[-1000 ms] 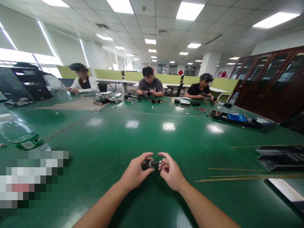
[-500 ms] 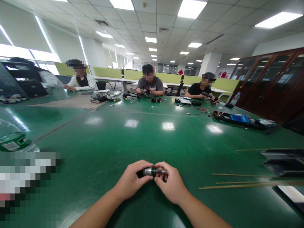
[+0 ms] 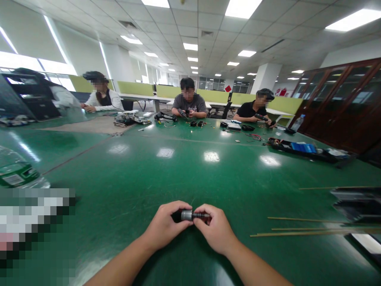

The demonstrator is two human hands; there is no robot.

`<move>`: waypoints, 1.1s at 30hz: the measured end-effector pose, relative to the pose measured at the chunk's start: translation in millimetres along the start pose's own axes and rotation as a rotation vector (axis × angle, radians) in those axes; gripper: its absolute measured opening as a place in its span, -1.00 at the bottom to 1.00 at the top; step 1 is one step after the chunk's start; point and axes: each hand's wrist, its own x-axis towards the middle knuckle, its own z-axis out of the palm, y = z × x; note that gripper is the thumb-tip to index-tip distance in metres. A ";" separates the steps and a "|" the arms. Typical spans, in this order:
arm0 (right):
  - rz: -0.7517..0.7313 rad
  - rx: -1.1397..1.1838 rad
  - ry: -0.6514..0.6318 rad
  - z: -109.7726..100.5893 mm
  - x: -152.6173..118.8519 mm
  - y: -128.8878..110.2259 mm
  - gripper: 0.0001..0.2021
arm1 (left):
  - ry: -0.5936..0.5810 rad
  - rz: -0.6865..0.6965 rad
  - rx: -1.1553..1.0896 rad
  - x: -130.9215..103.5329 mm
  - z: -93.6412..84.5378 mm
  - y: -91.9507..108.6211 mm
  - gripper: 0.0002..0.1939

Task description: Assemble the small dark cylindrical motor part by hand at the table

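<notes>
A small metal part [image 3: 187, 215], a silver cylinder with a thin dark ridged shaft toward the right, lies between my hands low in the middle of the view. My left hand [image 3: 167, 221] grips its wide cylinder end between thumb and fingers. Around the thin shaft end, the thumb and fingers of my right hand [image 3: 214, 227] are closed. The part is held roughly level, above the green table [image 3: 133, 178]. My fingertips nearly meet at its middle and hide some of the shaft.
Thin rods [image 3: 300, 234] and dark metal pieces [image 3: 354, 208] lie at the right. A plastic bottle [image 3: 18, 172] stands at the left, by a blurred-out object. Across the table, several people sit among electronic parts; a black tray [image 3: 282, 147] holds blue items.
The thumb and fingers of my right hand have shifted slightly on the shaft, and more of the ridged section shows. My left hand keeps its grip. The view has tilted very slightly.
</notes>
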 end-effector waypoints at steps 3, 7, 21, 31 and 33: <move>0.002 -0.011 -0.002 0.0 -0.1 0.7 -0.89 | 0.007 0.007 -0.002 -0.5 0.4 -1.1 -0.73; 0.008 -0.012 -0.011 0.9 -1.0 0.8 -0.89 | 0.006 0.010 -0.006 -0.4 0.9 -2.7 -0.72; 0.011 0.035 -0.018 -0.2 0.3 -0.8 -0.92 | 0.014 0.011 -0.002 -0.8 0.4 -1.5 -0.71; 0.007 0.047 -0.015 -1.4 -0.5 -3.4 -0.92 | 0.028 0.029 -0.007 -1.3 -1.8 1.2 -0.72; 0.007 0.048 -0.014 -1.6 -0.5 -3.1 -0.92 | 0.026 0.031 -0.009 -1.2 -1.2 0.8 -0.72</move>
